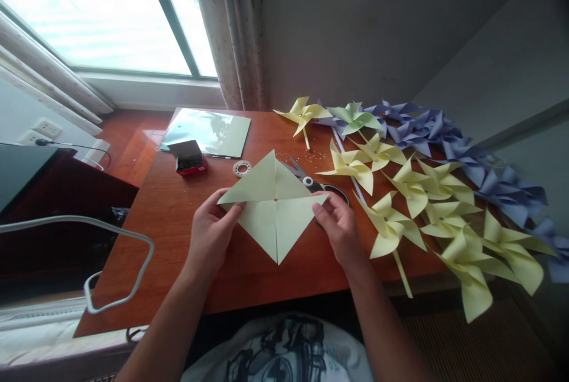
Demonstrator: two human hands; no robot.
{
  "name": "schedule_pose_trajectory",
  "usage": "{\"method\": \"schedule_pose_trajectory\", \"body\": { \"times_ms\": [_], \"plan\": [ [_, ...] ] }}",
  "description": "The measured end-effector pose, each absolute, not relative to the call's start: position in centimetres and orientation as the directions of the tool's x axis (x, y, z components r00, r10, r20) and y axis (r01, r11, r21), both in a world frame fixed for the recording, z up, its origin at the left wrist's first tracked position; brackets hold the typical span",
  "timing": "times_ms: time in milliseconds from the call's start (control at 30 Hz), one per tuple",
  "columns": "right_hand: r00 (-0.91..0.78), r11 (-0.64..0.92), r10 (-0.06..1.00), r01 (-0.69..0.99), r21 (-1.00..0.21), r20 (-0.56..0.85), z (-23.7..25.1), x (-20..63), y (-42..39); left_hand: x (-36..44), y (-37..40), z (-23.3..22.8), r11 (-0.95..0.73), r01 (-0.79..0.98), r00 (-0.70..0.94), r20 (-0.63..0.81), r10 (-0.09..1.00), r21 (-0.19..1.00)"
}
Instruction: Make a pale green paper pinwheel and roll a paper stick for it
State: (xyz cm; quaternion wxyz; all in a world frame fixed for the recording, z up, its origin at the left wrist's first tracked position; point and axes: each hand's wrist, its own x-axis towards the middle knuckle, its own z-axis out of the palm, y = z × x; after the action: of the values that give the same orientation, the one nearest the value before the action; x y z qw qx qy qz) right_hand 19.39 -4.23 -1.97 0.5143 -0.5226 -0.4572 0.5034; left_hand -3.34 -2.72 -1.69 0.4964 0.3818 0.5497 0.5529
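Note:
A pale yellow-green paper square (pixel 275 225), turned like a diamond, is held above the table between both hands. Slits run from its corners toward a small hole at the centre. My left hand (pixel 213 222) pinches the left corner, thumb on top and fingers hidden underneath. At the right corner, my right hand (pixel 335 219) grips the paper the same way. Behind the paper lie scissors (pixel 306 177), partly covered by it and by my right hand. A white ring-shaped roll (pixel 242 168) rests just beyond the paper's left edge.
Yellow paper pinwheels (pixel 389 225) and purple pinwheels (pixel 466 154) spread over the right side, with a green pinwheel (pixel 355 117) at the back. A small open red-and-black box (pixel 190 158) and pale sheets (pixel 213 132) lie at the back left. A white cable (pixel 146 240) loops across the left edge.

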Motion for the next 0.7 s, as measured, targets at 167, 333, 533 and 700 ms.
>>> {"method": "schedule_pose_trajectory", "body": {
  "times_ms": [167, 333, 533, 700],
  "plan": [
    [0.063, 0.017, 0.998, -0.006, -1.000, 0.016, -1.5, 21.1, -2.3, -3.3, -3.0, -1.1, 0.123, -0.131, -0.123, -0.139, 0.983, 0.984],
    [-0.051, 0.024, 0.999, 0.185, -0.982, 0.015, -0.6, 20.4, 0.8, -3.0, -3.1, -0.5, 0.117, -0.145, -0.091, -0.131, 0.987, 0.982],
    [0.000, 0.064, 0.998, 0.095, -0.993, 0.064, 0.0, 18.5, 3.4, -3.8, -2.5, -0.9, 0.038, 0.007, -0.158, -0.037, 0.987, 0.999],
    [-0.020, 0.074, 0.997, 0.018, -0.997, 0.074, -1.0, 17.9, 3.7, -3.1, -2.4, 0.6, -0.290, 0.582, -0.224, 0.492, 0.841, 0.760]
  ]
}}
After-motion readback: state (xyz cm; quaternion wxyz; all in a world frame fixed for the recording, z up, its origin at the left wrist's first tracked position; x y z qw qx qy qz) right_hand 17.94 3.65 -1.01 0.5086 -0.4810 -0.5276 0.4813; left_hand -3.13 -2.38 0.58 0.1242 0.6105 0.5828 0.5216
